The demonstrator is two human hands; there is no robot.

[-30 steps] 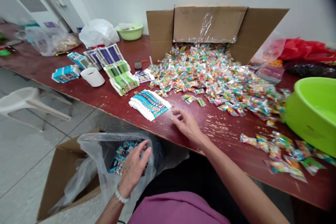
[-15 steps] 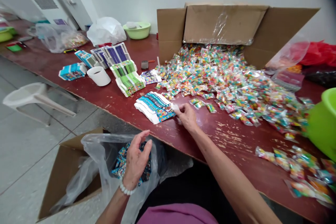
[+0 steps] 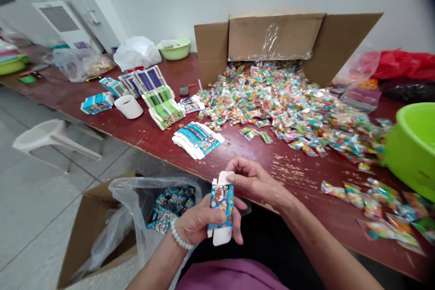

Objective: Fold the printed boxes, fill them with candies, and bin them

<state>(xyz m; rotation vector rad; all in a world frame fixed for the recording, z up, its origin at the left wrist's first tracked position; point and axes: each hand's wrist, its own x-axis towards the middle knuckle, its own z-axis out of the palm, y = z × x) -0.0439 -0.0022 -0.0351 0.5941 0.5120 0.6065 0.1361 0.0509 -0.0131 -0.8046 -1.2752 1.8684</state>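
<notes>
While the person sits at the edge of the surface (image 3: 190,145), both hands are busy with one small printed carton (image 3: 221,206), held upright just in front of the body and below the surface's near edge. The left hand (image 3: 200,222) has its fingers wrapped around the carton's lower half, gripping it from the side, with a white bead bracelet (image 3: 178,238) on that wrist. The right hand (image 3: 253,179) comes in from above, fingers pinched on the white top flap of the same carton.

Down on the floor to the left sits a cardboard box (image 3: 91,222) lined with a clear plastic bag (image 3: 136,204), and inside it you can see a bunch of blue packs (image 3: 170,201) piled up.

Up on the surface, just past the hands, lies a fanned stack of flat cartons (image 3: 197,139) in the same blue print. Further left there's a green stack (image 3: 164,108), a white cup (image 3: 128,106) and a few more blue boxes. To the right, a bright green basin (image 3: 413,147) sits next to some loose candy packets.

Beyond that, a huge heap of colourful candy packets (image 3: 282,104) spills out of a big open cardboard carton (image 3: 272,38) lying on its side against the wall. A white plastic chair (image 3: 50,136) stands off to the left on the floor.
</notes>
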